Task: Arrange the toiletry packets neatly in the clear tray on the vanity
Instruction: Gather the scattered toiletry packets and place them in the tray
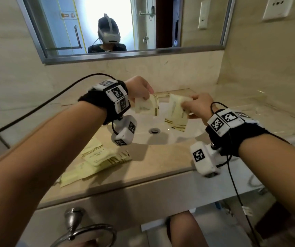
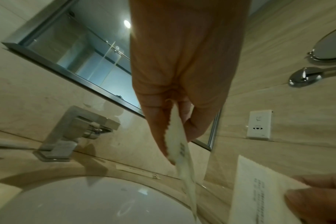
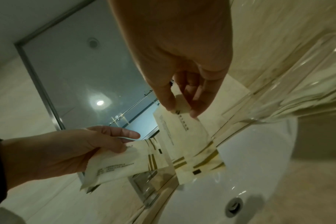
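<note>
**A:** Where are the packets now?

**B:** Each hand holds some, up over the sink (image 1: 162, 138). The left hand (image 1: 139, 89) pinches a packet (image 1: 145, 106) by its top. The right hand (image 1: 199, 106) pinches another packet (image 1: 176, 113) the same way. Both packets hang down, long side up and down. The two hands are near each other but not touching.

**A:** Are there more packets?

**B:** Yes. A loose pile (image 1: 96, 160) lies on the worktop (image 1: 161, 164), near the front, under the left arm.

**A:** And where is the tray?

**B:** The tray (image 3: 305, 72) is clear, so it is hard to see. It sits on the worktop to the right of the sink, near the side wall. Some packets seem to lie in it already.

**A:** Which hand is closer to it?

**B:** The right hand, I think. The tray is just to its right. The left hand would have to cross over the sink.

**A:** So what matters next?

**B:** I think the hanging packets must be laid flat to line up in the tray.
</note>
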A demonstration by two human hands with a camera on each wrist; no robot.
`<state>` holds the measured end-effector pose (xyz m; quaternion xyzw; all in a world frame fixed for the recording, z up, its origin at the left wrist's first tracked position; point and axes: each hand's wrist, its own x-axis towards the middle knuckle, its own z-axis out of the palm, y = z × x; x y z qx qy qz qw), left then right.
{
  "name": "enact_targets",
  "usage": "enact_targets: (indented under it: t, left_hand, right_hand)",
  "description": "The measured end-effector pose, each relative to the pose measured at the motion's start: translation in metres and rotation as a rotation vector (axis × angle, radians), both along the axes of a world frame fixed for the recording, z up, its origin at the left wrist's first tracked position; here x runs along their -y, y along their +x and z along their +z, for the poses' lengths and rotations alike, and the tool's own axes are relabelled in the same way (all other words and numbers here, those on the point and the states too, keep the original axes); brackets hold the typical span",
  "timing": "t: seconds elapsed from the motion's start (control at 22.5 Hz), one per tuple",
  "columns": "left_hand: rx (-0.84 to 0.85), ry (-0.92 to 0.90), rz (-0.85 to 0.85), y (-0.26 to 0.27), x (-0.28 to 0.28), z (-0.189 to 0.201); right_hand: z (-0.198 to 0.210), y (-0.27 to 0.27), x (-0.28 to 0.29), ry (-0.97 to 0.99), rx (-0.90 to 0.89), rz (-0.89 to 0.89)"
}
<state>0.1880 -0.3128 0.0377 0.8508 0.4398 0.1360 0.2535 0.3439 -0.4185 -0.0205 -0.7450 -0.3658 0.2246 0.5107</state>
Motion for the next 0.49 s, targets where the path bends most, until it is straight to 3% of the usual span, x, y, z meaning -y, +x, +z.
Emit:
enact_targets:
  t: [0.49]
  left_hand:
    - [-0.015, -0.013, -0.175, 0.057, 0.005, -0.017]
  right_hand:
    - [-0.013, 0.036, 0.038, 0.127, -0.009, -0.278]
